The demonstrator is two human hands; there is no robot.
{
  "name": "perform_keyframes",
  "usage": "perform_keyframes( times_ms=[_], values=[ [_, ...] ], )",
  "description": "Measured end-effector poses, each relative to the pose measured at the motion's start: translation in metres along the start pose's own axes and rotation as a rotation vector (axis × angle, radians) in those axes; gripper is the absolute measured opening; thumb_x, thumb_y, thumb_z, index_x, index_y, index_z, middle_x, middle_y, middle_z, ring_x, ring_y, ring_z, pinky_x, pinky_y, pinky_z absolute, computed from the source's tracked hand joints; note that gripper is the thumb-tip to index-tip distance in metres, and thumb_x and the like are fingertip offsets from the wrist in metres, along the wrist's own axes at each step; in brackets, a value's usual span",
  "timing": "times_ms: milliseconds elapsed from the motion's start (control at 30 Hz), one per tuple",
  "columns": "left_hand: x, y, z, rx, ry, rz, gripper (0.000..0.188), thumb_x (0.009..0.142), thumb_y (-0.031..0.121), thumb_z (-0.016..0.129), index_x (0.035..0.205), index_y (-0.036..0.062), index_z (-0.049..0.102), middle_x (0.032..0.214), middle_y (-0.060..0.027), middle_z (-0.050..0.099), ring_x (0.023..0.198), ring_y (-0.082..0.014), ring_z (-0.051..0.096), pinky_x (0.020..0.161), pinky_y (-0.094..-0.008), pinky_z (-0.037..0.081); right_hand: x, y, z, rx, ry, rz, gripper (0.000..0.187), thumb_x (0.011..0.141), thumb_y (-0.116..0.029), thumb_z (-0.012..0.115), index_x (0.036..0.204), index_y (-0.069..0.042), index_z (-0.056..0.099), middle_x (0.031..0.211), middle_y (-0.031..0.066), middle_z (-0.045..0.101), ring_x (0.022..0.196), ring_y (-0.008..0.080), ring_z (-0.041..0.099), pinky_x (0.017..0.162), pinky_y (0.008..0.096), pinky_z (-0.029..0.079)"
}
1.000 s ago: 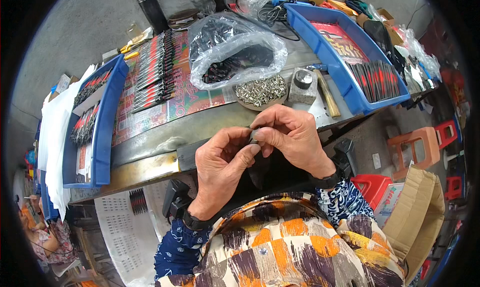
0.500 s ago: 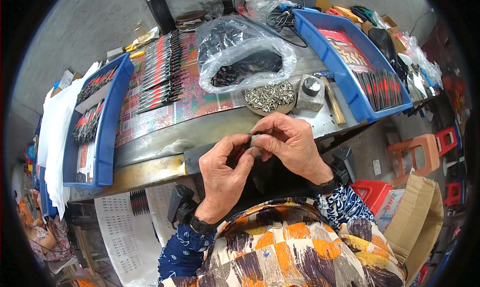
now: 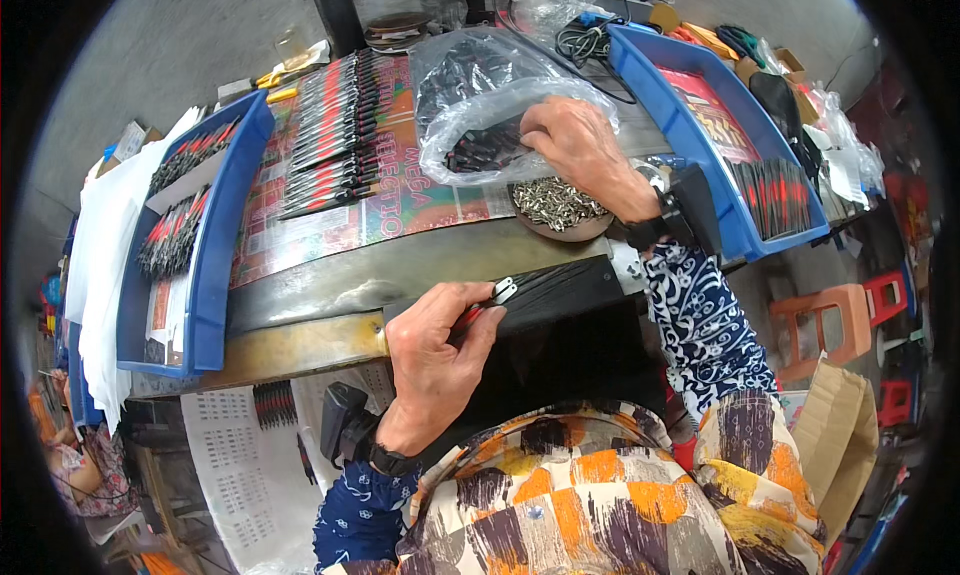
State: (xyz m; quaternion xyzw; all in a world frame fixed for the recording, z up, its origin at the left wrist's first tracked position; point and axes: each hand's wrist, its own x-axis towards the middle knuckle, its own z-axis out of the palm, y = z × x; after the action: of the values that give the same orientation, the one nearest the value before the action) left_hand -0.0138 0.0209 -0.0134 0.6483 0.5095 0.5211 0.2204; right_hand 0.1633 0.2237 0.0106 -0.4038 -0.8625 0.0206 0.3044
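My left hand (image 3: pixel 438 350) pinches a small red-and-black piece with silver metal tabs (image 3: pixel 506 290) between thumb and fingertips, above the table's front edge. The tabs have small holes; most of the piece is hidden in the hand. My right hand (image 3: pixel 585 150) reaches into the mouth of a clear plastic bag (image 3: pixel 465 60), its fingers curled together over dark parts (image 3: pixel 490 150). Whether they hold one of these cannot be made out. Just below my right forearm lies a round dish (image 3: pixel 575 232) heaped with small silver metal pieces (image 3: pixel 553 203).
Rows of slim red-and-black pieces (image 3: pixel 330 145) lie on a printed sheet. Blue trays with similar pieces stand left (image 3: pixel 210 320) and right (image 3: pixel 735 237). A dark block (image 3: pixel 570 295) sits at the front edge. Cables (image 3: pixel 585 43) lie behind; a stool (image 3: pixel 835 325) stands at right.
My right hand has left the piece at my left hand and moved up into the bag. My left hand keeps its pinch, and the silver tabs now show. The view has shifted slightly.
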Motion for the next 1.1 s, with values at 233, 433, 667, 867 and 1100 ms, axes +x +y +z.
perform_keyframes(
  times_ms=[233, 433, 667, 867, 1100],
  values=[
    [0.001, -0.006, -0.010, 0.000, 0.006, -0.052, 0.016, 0.077, -0.002, 0.072, 0.092, -0.0008, 0.066, 0.075, -0.0127, 0.062, 0.060, -0.0217, 0.060, 0.058, -0.0289, 0.048, 0.020, 0.016, 0.029, -0.195, -0.096, 0.084, 0.020, 0.077, -0.019, 0.067, 0.086, -0.002, 0.067, 0.090, 0.0186, 0.065, 0.093, 0.0384, 0.061, 0.081, 0.0461, 0.047],
    [0.002, -0.009, -0.010, 0.011, 0.010, -0.018, 0.016, 0.077, -0.001, 0.072, 0.092, -0.0007, 0.066, 0.074, -0.0125, 0.062, 0.060, -0.0216, 0.059, 0.058, -0.0291, 0.047, 0.026, 0.020, 0.043, -0.295, -0.154, 0.163, 0.022, 0.074, -0.019, 0.068, 0.083, 0.000, 0.067, 0.089, 0.0223, 0.066, 0.093, 0.0414, 0.062, 0.081, 0.0494, 0.048],
    [0.000, -0.007, -0.012, 0.003, -0.009, -0.051, 0.014, 0.078, -0.002, 0.072, 0.091, -0.0021, 0.066, 0.072, -0.0094, 0.062, 0.061, -0.0166, 0.058, 0.058, -0.0263, 0.047, 0.019, 0.029, 0.044, -0.270, 0.109, -0.100, 0.007, 0.075, -0.007, 0.059, 0.078, 0.000, 0.061, 0.071, 0.0228, 0.063, 0.072, 0.0432, 0.063, 0.064, 0.0527, 0.049],
    [-0.003, 0.000, -0.015, 0.060, -0.028, -0.012, 0.012, 0.081, -0.004, 0.070, 0.093, -0.0044, 0.067, 0.070, -0.0026, 0.062, 0.062, -0.0059, 0.055, 0.058, -0.0210, 0.046, 0.005, -0.001, 0.001, -0.200, 0.109, -0.164, 0.012, 0.080, -0.012, 0.061, 0.081, 0.000, 0.057, 0.070, 0.0209, 0.061, 0.069, 0.0379, 0.062, 0.063, 0.0466, 0.048],
    [-0.011, 0.015, -0.013, 0.023, -0.039, -0.033, 0.017, 0.075, -0.003, 0.073, 0.091, -0.0014, 0.067, 0.079, -0.0122, 0.065, 0.063, -0.0197, 0.061, 0.059, -0.0275, 0.048, -0.076, -0.069, -0.053, 0.525, 0.017, -0.026, 0.023, 0.082, -0.011, 0.068, 0.100, 0.003, 0.068, 0.094, 0.0136, 0.071, 0.079, 0.0210, 0.068, 0.069, 0.0329, 0.054]
  ],
)
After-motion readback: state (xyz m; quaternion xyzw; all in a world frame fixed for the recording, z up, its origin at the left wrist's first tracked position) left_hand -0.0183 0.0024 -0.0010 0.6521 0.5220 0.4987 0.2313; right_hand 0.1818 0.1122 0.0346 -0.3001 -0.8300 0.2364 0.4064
